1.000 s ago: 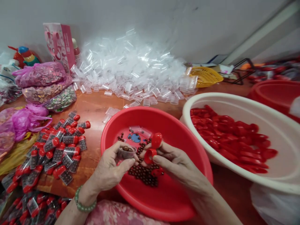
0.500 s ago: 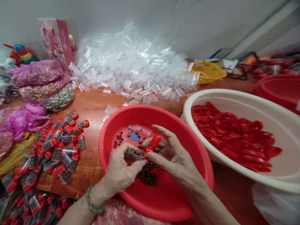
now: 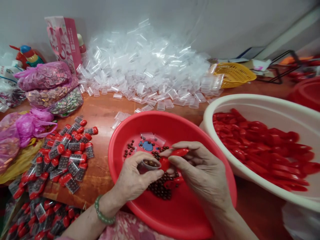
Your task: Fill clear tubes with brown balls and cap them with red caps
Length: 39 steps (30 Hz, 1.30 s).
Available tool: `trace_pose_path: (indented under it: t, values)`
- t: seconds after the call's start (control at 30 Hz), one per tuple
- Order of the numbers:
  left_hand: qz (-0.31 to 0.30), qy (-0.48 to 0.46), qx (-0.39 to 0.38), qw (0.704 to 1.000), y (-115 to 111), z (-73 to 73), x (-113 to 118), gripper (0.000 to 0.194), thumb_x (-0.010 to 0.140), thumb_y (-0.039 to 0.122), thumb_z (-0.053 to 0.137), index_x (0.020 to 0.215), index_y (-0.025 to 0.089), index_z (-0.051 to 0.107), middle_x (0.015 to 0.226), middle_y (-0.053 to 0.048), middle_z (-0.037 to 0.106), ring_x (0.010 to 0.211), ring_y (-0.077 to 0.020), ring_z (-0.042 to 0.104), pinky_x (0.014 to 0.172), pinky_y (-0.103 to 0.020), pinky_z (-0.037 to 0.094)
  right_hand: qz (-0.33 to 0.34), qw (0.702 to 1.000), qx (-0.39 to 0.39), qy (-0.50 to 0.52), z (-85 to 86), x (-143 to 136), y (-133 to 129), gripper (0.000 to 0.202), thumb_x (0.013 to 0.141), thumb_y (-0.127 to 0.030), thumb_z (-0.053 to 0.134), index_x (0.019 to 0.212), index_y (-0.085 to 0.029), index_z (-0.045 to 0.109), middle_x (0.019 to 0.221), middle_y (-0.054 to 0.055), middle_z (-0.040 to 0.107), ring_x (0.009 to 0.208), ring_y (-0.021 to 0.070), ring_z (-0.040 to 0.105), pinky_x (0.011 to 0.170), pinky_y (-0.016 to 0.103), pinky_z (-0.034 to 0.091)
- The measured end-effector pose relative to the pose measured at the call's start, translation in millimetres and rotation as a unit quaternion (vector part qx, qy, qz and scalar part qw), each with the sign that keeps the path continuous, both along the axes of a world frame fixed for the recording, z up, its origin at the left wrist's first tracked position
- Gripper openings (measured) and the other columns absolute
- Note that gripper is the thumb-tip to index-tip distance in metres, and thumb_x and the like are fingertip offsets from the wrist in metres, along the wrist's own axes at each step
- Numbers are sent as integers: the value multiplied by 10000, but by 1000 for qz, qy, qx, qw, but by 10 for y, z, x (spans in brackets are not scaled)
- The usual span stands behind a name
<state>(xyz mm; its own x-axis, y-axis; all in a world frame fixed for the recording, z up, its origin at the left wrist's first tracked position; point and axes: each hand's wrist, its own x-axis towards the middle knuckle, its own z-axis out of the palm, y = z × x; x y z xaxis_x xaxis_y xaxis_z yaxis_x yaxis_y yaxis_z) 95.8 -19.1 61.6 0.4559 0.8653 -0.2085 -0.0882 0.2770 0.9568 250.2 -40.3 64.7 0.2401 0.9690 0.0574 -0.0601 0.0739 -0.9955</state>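
Over the red basin [image 3: 195, 213], my left hand [image 3: 136, 178] grips a clear plastic tube [image 3: 147, 164] between thumb and fingers. Brown balls show inside the tube's open end, which faces my other hand. My right hand [image 3: 202, 170] pinches a red plastic cap [image 3: 179, 152]. Another red piece [image 3: 165, 164] lies between the two hands, by the mouth of the tube. Loose brown balls [image 3: 161, 189] are heaped below the hands, and more lie near the blue print on the basin floor.
A cream tub [image 3: 250, 100] of red caps [image 3: 260, 146] stands right. Clear tubes [image 3: 150, 66] are piled behind, beside a yellow basket [image 3: 235, 75]. Filled, red-capped tubes [image 3: 70, 146] lie left, near pink bags [image 3: 46, 76] and a paper bag [image 3: 62, 43].
The view has shifted, so the surroundings sit slightly elsewhere. My right hand has turned, and the red cap in it now lies more level. The tube remains in my left hand.
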Motion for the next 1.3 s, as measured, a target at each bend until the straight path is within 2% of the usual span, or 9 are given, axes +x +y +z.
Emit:
trace_pose_path:
  t: [0.13,0.27,0.4,0.5,0.63,0.83,1.03,1.17,1.3]
  values:
    - [-10,-39,-87,995,-4,-23,-29,240,707,317,731,843,129,667,784,-26,603,735,-132,532,721,-282,405,-45,998,30,-39,-14,-83,-18,96,793,-288,723,835,-218,673,762,13,738,460,89,607,453,190,542]
    - [41,-73,-119,989,-4,-79,-48,268,662,317,785,819,122,691,729,2,591,666,-98,487,676,-256,365,-84,980,61,-168,-100,-120,-77,122,838,-277,675,948,-244,717,856,29,757,617,141,685,608,267,598]
    - [92,-148,-150,973,24,-93,-31,281,616,300,822,789,117,698,728,0,628,681,-99,529,699,-248,387,-54,937,135,-318,-209,-154,-130,266,880,-201,609,1122,-254,705,1046,51,746,900,203,721,837,335,589]
    - [129,-184,-182,957,49,-82,-16,303,574,293,848,779,121,706,737,-8,661,693,-108,566,721,-253,412,-22,907,188,-375,-261,-208,-134,439,872,-138,598,1296,-253,606,1166,66,702,979,207,705,869,317,580]
    - [140,-209,-207,945,68,-85,-20,331,533,291,876,760,117,711,708,-5,666,680,-106,577,720,-249,421,-20,891,225,-395,-270,-266,-100,577,816,-78,651,1354,-261,549,1135,74,715,929,207,713,833,315,591]
    - [105,-228,-196,948,110,-121,-123,333,555,303,880,778,112,724,699,-2,656,671,-91,564,715,-233,425,6,923,159,-352,-177,-222,-23,409,819,-135,656,1210,-252,665,1074,70,729,944,222,698,871,377,578]
    - [51,-238,-113,963,113,-126,-297,251,656,355,827,778,162,721,863,-43,711,833,-147,649,876,-304,470,-18,990,21,-139,-47,-169,34,296,838,-274,675,1132,-298,693,1123,42,700,1034,209,667,912,349,556]
    - [-15,-157,-64,985,62,-68,-361,277,707,407,779,791,155,701,728,-27,671,684,-126,612,710,-268,493,-48,996,-10,-74,46,-201,44,287,813,-308,707,1100,-296,707,1126,50,691,996,198,675,800,291,586]
    - [-18,-107,0,994,57,8,-390,241,742,371,743,746,143,667,684,-5,610,621,-95,543,628,-231,448,2,994,23,-107,159,-271,12,252,850,-308,668,1098,-327,709,1111,35,697,1031,206,660,889,337,557]
